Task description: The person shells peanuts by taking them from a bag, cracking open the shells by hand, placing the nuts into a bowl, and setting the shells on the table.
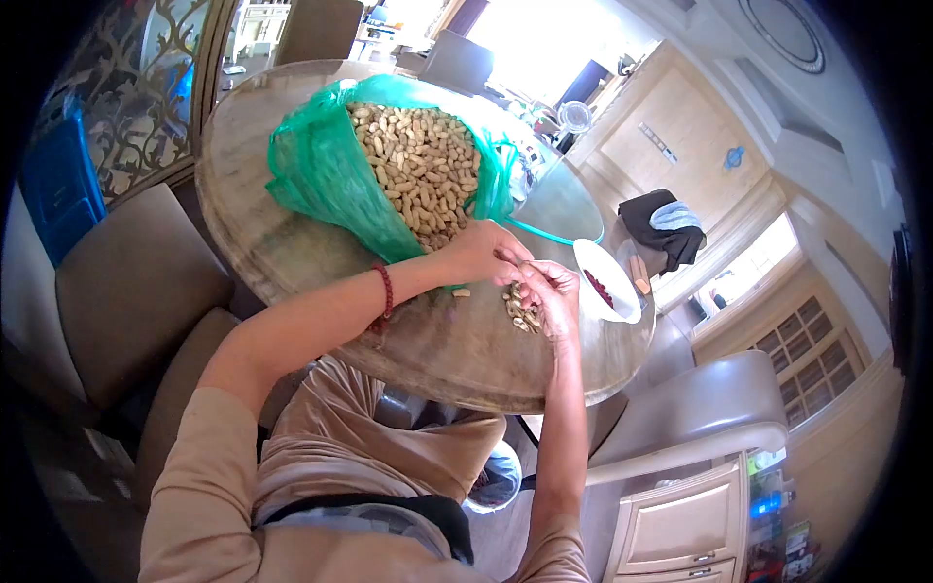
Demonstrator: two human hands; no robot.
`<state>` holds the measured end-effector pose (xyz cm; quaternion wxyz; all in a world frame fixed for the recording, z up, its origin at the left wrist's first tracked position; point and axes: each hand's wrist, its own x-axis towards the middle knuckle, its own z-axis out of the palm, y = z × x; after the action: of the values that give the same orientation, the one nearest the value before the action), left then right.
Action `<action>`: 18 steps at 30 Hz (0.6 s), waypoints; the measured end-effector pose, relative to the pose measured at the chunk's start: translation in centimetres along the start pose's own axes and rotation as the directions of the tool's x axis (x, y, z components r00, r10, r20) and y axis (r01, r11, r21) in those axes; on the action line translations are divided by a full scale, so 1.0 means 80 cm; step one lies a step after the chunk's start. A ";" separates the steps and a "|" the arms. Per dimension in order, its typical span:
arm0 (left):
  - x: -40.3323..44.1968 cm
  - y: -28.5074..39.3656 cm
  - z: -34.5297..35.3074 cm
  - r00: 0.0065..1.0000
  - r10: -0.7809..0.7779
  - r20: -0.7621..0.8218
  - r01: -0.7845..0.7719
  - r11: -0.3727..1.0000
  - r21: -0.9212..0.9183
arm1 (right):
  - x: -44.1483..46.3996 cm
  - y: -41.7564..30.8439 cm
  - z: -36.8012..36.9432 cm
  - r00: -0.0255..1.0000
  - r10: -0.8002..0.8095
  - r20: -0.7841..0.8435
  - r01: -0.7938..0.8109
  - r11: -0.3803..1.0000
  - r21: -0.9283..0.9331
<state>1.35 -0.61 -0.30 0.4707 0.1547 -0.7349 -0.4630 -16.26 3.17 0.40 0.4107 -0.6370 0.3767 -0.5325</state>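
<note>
My left hand (483, 253), with a dark red bead bracelet (389, 291) at the wrist, reaches in from the left past the front of a green plastic bag (321, 185). The bag lies wide open and holds a large heap of unshelled peanuts (423, 160). Against its fingertips, the fingers of my right hand (551, 294) are pinched together. Whatever sits between the fingers is too small and covered to make out. Just below both hands lies a small pile of broken peanut shells (520, 309). A white bowl (627, 309) right of my right hand contains dark red peanut kernels (598, 289).
Everything rests on a round marble-look table (282, 267). A single shell piece (461, 292) lies near my left wrist. Chairs (136, 282) stand at the left and right (695, 408). A bin (496, 481) is on the floor below the table edge. Dark clothing (661, 228) lies beyond the bowl.
</note>
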 end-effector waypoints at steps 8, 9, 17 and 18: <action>0.000 -0.005 0.008 0.998 -0.005 0.063 0.007 0.999 -0.038 | -0.006 0.005 -0.002 0.994 -0.107 -0.006 0.105 0.988 -0.109; 0.000 -0.006 0.009 0.998 -0.006 0.059 0.011 0.996 -0.092 | -0.005 0.006 -0.002 0.991 -0.136 -0.013 0.133 0.985 -0.111; -0.001 -0.013 0.007 0.998 -0.007 0.062 0.012 0.997 -0.083 | -0.009 0.007 0.003 0.989 -0.148 -0.017 0.142 0.967 -0.210; -0.001 -0.013 0.007 0.999 -0.012 0.051 0.016 0.996 -0.083 | -0.009 0.007 0.005 0.989 -0.148 -0.026 0.138 0.965 -0.223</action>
<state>0.72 -0.78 -1.30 0.4548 0.1285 -0.7255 -0.5004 -16.03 3.67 -0.41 0.2899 -0.6927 0.3951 -0.5292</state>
